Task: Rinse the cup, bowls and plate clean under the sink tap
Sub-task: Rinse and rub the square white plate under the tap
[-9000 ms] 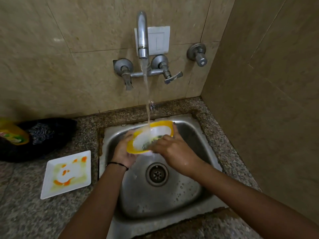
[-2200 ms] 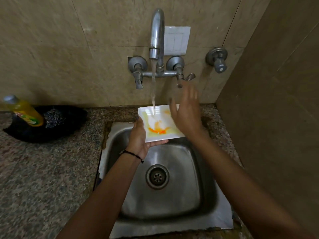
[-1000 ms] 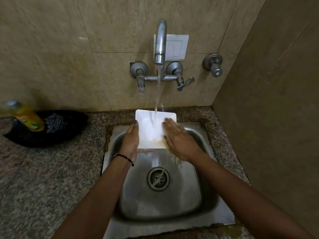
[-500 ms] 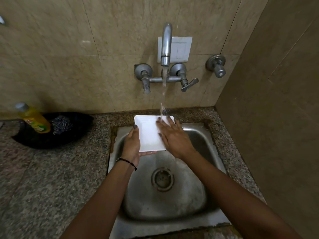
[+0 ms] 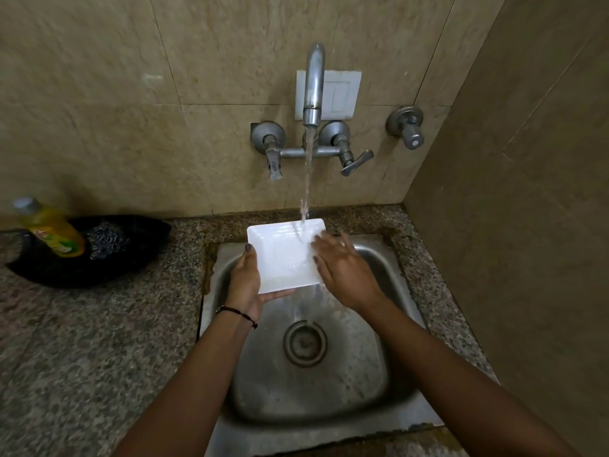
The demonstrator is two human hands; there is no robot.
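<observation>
white and square, the plate sits tilted over the back of the sink, its far edge up near the wall and its near edge lower. the stream of water lands on its far right corner and sheets off the low edge toward the drain. the left hand grips the plate by its left side: thumb laid along the top of the rim, fingers curled underneath, one fingertip peeking out below the near edge. a thin dark band circles that wrist. the right hand lies on the plate's right edge with fingers spread and flat, blurred at the tips, holding nothing. above, the steel tap stands out from the tiled wall in front of a white switch plate. off to the left on the speckled stone counter, a yellow bottle leans on a black bag beside a steel scrubber.
</observation>
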